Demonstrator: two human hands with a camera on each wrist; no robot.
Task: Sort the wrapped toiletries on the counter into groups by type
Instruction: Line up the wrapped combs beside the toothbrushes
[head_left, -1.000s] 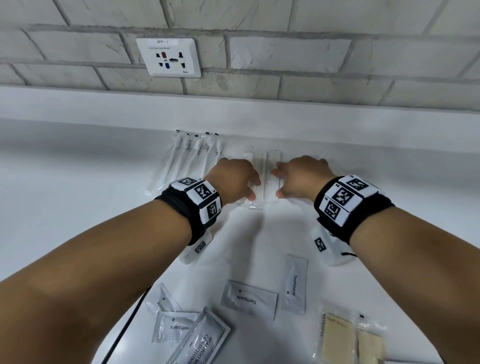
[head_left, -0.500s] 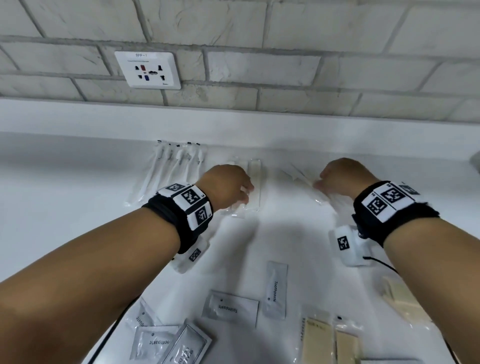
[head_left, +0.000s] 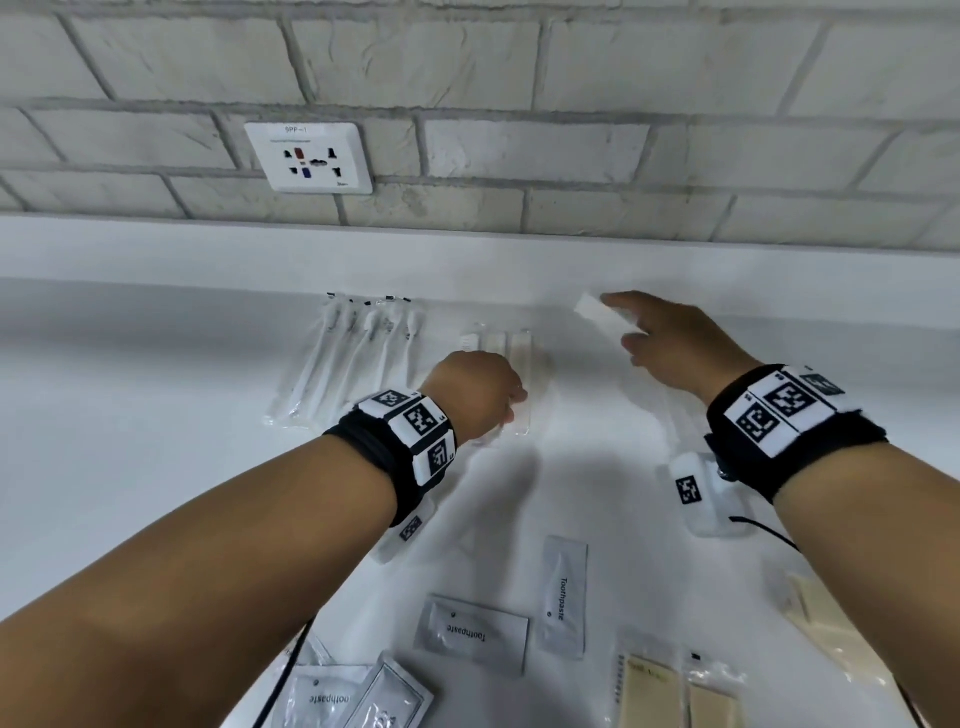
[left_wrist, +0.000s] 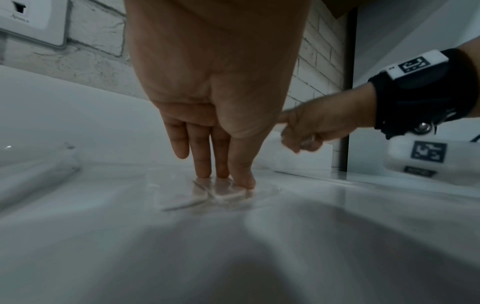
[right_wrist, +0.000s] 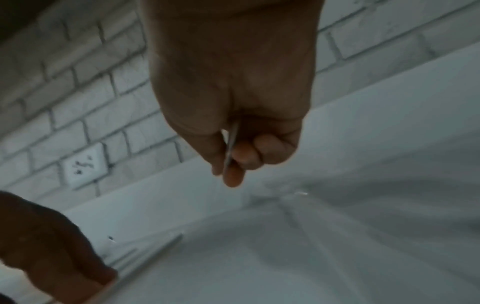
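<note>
The right hand (head_left: 675, 348) has lifted a clear packet (head_left: 597, 312), pinched between thumb and fingers, toward 1 o'clock, starting a separate group. The left hand (head_left: 478, 392) keeps straight, closed fingers (left_wrist: 205, 164) pressing the comb packets (head_left: 511, 364).

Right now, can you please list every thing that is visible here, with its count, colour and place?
wrapped toothbrushes: about five, white in clear wrap, in a row at the back left of the counter
wrapped combs: three visible, pale in clear wrap, beside the toothbrushes, under the left hand
toothpaste sachets: at least three, grey, near edge, centre and left
shampoo sachet: one, grey, near edge, left, partly out of frame
beige packets: three visible, beige in clear wrap, near edge, right
white packet: one, white, in the right hand, blurred
counter: one, white
wall socket: one, white, on the grey brick wall
left hand: fingers straight, pressing on the combs
right hand: pinching the white packet
wristbands: two, black with marker tags
</note>
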